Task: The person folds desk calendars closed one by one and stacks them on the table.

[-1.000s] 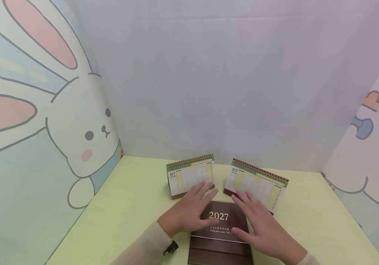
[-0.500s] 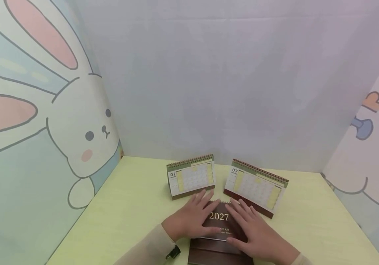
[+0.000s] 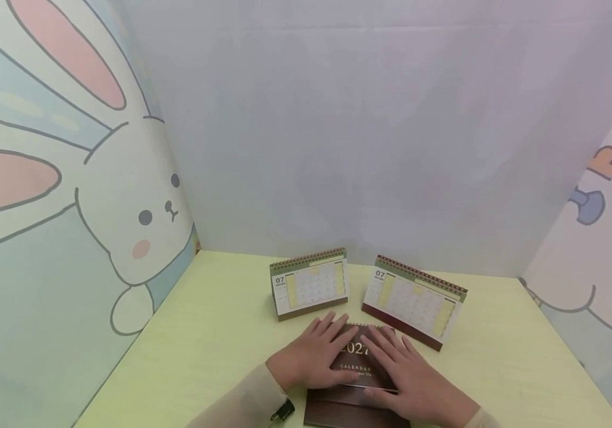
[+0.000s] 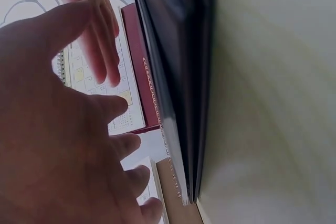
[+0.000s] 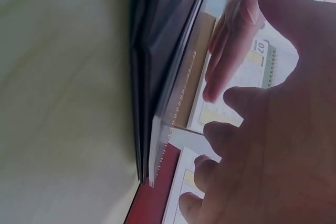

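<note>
There are two standing desk calendars (image 3: 314,284) (image 3: 415,305) near the far edge of the table (image 3: 199,339), one flat 2027 desk calendar (image 3: 358,361) and two hands (image 3: 312,355) (image 3: 404,373).

Head view looks forward-down; 2 close, low wrist views share the dark calendar (image 3: 353,358).

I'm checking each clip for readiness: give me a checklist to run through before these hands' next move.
1. Brown 2027 calendar lies on the table: ok.
2. Left hand over it, fingers spread: ok.
3. Right hand over it, fingers spread: ok.
4. Brown 2027 calendar gripped: not ok; neither hand holds it.
5. Left standing calendar and right standing calendar propped up: ok.
6. Cover fully readable: not ok; fingers hide part.
</note>
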A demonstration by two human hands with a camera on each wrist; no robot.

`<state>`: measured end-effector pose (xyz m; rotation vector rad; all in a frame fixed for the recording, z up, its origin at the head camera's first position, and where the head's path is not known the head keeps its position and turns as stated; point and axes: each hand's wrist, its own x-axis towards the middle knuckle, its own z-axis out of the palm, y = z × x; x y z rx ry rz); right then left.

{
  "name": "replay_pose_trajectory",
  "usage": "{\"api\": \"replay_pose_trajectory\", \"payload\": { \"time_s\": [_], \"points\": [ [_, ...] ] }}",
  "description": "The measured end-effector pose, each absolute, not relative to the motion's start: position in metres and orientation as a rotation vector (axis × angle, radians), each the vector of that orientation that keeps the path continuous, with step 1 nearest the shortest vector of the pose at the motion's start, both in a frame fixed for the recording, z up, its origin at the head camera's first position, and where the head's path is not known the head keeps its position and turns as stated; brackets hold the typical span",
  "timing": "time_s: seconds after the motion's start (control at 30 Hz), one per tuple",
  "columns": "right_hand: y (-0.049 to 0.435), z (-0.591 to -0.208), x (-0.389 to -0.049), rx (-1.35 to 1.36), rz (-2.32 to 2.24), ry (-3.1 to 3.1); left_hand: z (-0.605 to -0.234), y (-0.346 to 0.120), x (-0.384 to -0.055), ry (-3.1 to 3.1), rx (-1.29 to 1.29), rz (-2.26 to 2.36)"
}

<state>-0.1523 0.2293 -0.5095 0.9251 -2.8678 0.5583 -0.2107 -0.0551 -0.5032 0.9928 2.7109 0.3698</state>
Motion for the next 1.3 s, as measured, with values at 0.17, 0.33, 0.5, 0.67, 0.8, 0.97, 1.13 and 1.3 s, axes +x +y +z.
{"api": "replay_pose_trajectory", "payload": {
  "time_s": [0.17,0.33,0.5,0.67,0.8,0.97,1.13,1.3],
  "points": [
    [0.229,-0.509,-0.153,0.935,0.571,-2.909,-0.501,-0.054,-0.211,2.711,0.99,0.337],
    [0.228,-0.507,-0.155,0.937,0.541,-2.954,-0.499,-0.054,-0.212,2.702,0.99,0.297],
    [0.229,-0.508,-0.157,0.944,0.616,-3.018,-0.5,-0.054,-0.21,2.692,1.029,0.249],
    [0.232,-0.512,-0.157,0.972,0.517,-3.026,-0.497,-0.052,-0.207,2.708,1.102,0.124],
    [0.234,-0.516,-0.156,1.016,0.368,-2.993,-0.492,-0.052,-0.206,2.699,1.108,0.056],
    [0.236,-0.515,-0.158,1.063,0.341,-3.046,-0.486,-0.054,-0.207,2.676,1.113,-0.039],
    [0.237,-0.513,-0.163,1.087,0.36,-3.113,-0.484,-0.057,-0.208,2.667,1.153,-0.14],
    [0.235,-0.511,-0.165,1.107,0.323,-3.152,-0.487,-0.058,-0.208,2.655,1.173,-0.15]
  ]
}}
